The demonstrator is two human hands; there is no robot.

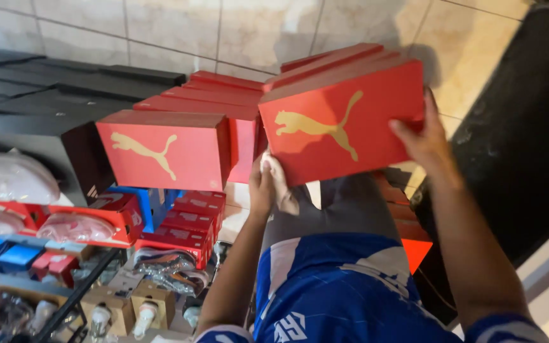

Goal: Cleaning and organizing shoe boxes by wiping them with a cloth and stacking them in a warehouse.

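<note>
Both hands hold up a red cardboard shoe box with a gold leaping-cat emblem (pixel 341 121), tilted, above a stack of matching red boxes (pixel 185 127). The left hand (pixel 268 184) cups the lower left corner, its fingers mostly hidden behind the box. The right hand (pixel 424 136) is spread against the right end, thumb on the front face, fingertips out of sight. More red boxes behind the person's grey trouser leg (pixel 344 203) are largely covered. Black boxes (pixel 46 105) run off the left edge. Plastic-wrapped white shoes (pixel 7 178) on the shelf are hard to make out.
</note>
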